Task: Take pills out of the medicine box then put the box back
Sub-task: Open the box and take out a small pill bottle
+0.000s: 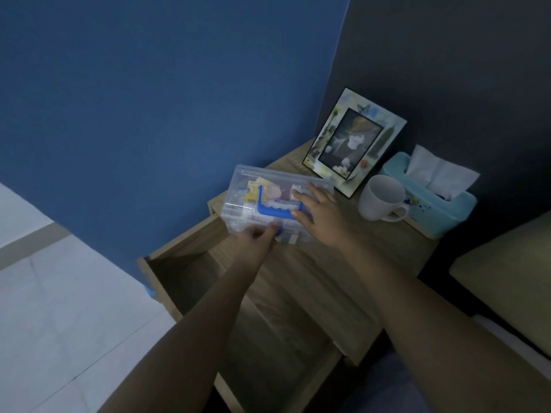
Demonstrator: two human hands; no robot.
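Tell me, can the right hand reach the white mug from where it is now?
Probably yes. The right hand lies flat on the lid of the medicine box, and the mug stands just to its right on the nightstand. Nothing stands between them; the photo frame and tissue box are behind.

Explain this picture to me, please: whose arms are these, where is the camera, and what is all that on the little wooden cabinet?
There is no machine here. A person wears a camera on the head, so you look down along their own bare arms. The left hand pinches the blue latch at the near edge of a clear medicine box; the right hand lies flat on its lid beside the blue handle. The lid looks closed. The box rests on a wooden bedside cabinet, above an open drawer. Behind it stand a picture frame, a white mug and a turquoise tissue box.
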